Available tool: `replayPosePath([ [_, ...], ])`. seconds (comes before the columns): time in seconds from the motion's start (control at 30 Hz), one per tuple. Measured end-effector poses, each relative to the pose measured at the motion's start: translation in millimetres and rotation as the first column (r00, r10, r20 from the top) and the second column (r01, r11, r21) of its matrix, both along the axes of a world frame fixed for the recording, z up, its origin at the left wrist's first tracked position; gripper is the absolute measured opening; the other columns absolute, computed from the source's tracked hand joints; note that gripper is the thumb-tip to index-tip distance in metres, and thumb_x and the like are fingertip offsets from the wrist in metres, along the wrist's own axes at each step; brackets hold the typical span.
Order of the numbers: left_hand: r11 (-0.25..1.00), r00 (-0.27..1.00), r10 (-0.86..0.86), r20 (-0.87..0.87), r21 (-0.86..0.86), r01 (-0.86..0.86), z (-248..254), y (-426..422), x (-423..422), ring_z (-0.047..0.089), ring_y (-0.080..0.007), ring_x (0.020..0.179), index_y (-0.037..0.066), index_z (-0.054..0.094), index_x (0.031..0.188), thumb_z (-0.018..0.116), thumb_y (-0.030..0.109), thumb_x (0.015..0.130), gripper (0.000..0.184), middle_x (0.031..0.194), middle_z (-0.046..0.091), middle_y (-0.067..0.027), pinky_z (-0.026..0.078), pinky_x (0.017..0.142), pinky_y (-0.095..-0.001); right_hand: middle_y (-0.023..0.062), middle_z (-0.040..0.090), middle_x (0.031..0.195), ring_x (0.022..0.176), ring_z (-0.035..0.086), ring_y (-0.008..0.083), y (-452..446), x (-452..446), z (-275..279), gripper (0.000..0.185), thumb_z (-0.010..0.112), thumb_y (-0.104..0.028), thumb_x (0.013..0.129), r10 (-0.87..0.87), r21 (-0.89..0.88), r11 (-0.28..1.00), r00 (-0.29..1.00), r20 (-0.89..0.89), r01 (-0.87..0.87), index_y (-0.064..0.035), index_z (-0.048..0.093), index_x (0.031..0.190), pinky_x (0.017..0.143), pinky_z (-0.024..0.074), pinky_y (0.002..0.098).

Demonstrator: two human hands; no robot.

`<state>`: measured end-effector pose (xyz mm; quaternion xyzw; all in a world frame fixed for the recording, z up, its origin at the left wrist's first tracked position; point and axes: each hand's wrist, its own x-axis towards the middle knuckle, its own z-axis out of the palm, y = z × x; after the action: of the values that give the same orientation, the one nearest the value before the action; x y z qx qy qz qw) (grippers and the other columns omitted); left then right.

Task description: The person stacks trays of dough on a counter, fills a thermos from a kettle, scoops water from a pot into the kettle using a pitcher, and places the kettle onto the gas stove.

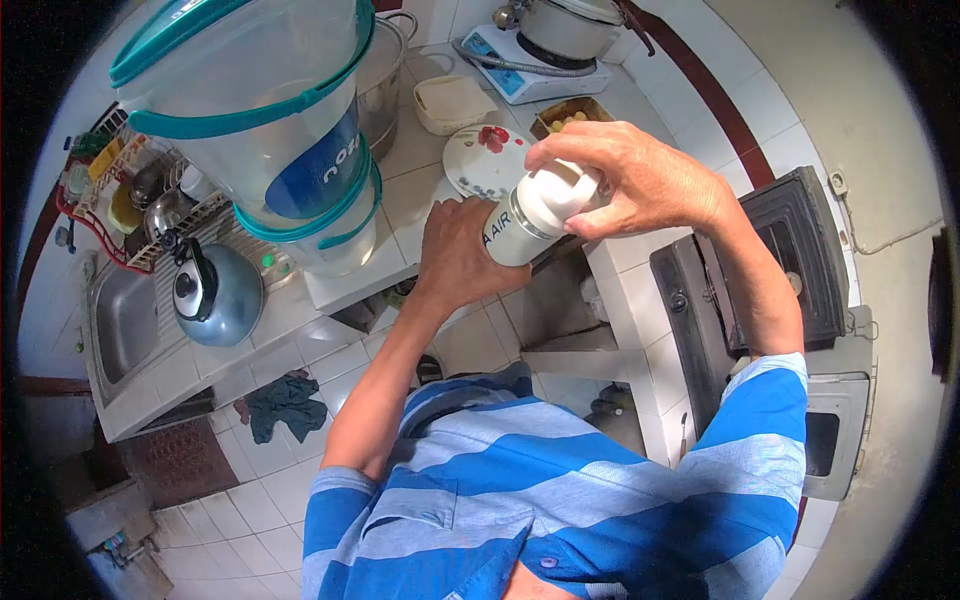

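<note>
A white bottle (512,236) with dark lettering on its side is held tilted in front of my chest, over the counter's front edge. My left hand (458,250) is wrapped round its body. The fingers and thumb of my right hand (640,183) grip the white cap (553,194) at its top. The cap sits on the bottle; whether it is loose or tight I cannot tell. Just behind the bottle lies a flowered plate (484,157) on the tiled counter.
Stacked clear buckets (250,150) with teal rims stand at the left, near a blue kettle (218,295) and a sink (130,320). Behind are a white tub (452,104), a small box (572,112) and a pot (570,28) on a stove (530,70). A dark oven door (780,265) is at the right.
</note>
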<state>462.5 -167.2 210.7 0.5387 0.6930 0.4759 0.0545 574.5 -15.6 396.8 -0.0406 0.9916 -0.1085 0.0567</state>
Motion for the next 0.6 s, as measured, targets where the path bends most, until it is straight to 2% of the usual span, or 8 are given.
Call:
replayPosePath([
  [0.07,1.000,1.000,0.001,-0.001,0.004,-0.001,1.8,-0.5,2.0,0.057,-0.0316,0.082,0.007,0.068,0.095,0.080,0.032,0.051,0.052,0.087,0.065,-0.0122,0.043,0.081,-0.0409,0.0153,0.064,0.106,0.097,0.062,0.0348,1.1,0.4,-4.5,0.058,0.075,-0.024,0.067,0.002,-0.002,1.000,1.000,-0.025,-0.002,-0.0063,0.059,0.120,0.081,0.0534,0.0432],
  [0.13,0.999,0.998,0.035,-0.047,0.000,-0.035,4.3,-2.0,4.7,0.059,-0.0377,0.087,0.004,0.065,0.103,0.085,0.034,0.050,0.064,0.092,0.064,-0.0170,0.044,0.082,-0.0470,0.0160,0.065,0.103,0.093,0.063,0.0350,-0.4,0.1,-5.2,0.056,0.075,-0.026,0.069,0.006,-0.002,1.000,0.999,-0.050,-0.006,-0.0052,0.059,0.119,0.079,0.0538,0.0428],
  [0.2,0.999,0.997,0.049,-0.056,0.009,-0.049,2.5,-1.6,6.5,0.059,-0.0373,0.087,0.004,0.065,0.102,0.085,0.034,0.050,0.064,0.091,0.064,-0.0167,0.044,0.082,-0.0471,0.0181,0.066,0.096,0.085,0.066,0.0360,-5.0,-0.8,-2.4,0.055,0.076,-0.035,0.075,-0.062,-0.089,0.994,0.998,-0.024,0.060,-0.0026,0.060,0.116,0.074,0.0545,0.0428],
  [0.23,0.998,0.996,0.063,-0.064,0.017,-0.062,1.5,-1.3,7.3,0.059,-0.0369,0.087,0.004,0.065,0.102,0.085,0.034,0.050,0.063,0.091,0.064,-0.0165,0.044,0.082,-0.0473,0.0181,0.066,0.096,0.085,0.066,0.0360,-5.9,-1.0,-3.1,0.055,0.076,-0.035,0.075,-0.062,-0.089,0.994,0.998,-0.026,0.060,-0.0026,0.060,0.116,0.074,0.0545,0.0428],
  [0.3,0.995,0.992,0.099,-0.078,0.017,-0.097,0.0,-1.1,10.0,0.059,-0.0368,0.087,0.004,0.065,0.101,0.085,0.033,0.050,0.062,0.090,0.064,-0.0161,0.044,0.081,-0.0472,0.0199,0.067,0.093,0.080,0.067,0.0359,-7.0,-1.6,-4.9,0.060,0.077,-0.045,0.077,-0.146,-0.046,0.989,0.988,-0.048,0.144,-0.0004,0.061,0.115,0.070,0.0549,0.0432],
  [0.43,0.976,0.972,0.215,-0.096,0.062,-0.210,2.5,-2.8,15.2,0.059,-0.0365,0.084,0.005,0.065,0.100,0.084,0.032,0.050,0.060,0.088,0.064,-0.0146,0.043,0.079,-0.0462,0.0195,0.068,0.094,0.083,0.068,0.0354,-6.9,-2.5,-3.5,0.062,0.077,-0.048,0.077,-0.125,0.097,0.988,0.992,0.003,0.124,-0.0003,0.061,0.113,0.072,0.0547,0.0435],
  [0.5,0.977,0.975,0.205,-0.090,0.078,-0.198,-1.1,-0.6,13.3,0.058,-0.0364,0.084,0.005,0.065,0.099,0.083,0.032,0.050,0.059,0.087,0.063,-0.0146,0.043,0.079,-0.0461,0.0174,0.068,0.088,0.081,0.068,0.0338,0.2,1.1,-12.5,0.059,0.078,-0.050,0.076,0.064,0.037,0.998,0.941,-0.332,-0.055,-0.0006,0.062,0.105,0.071,0.0545,0.0428],
  [0.6,0.977,0.976,0.202,-0.085,0.081,-0.195,1.1,-1.3,12.2,0.057,-0.0363,0.083,0.005,0.064,0.098,0.083,0.031,0.051,0.057,0.087,0.062,-0.0149,0.043,0.079,-0.0457,0.0178,0.067,0.096,0.091,0.066,0.0340,4.9,-4.6,-6.8,0.060,0.079,-0.050,0.075,0.141,-0.019,0.988,0.956,-0.259,-0.151,-0.0019,0.062,0.108,0.080,0.0534,0.0425],
])
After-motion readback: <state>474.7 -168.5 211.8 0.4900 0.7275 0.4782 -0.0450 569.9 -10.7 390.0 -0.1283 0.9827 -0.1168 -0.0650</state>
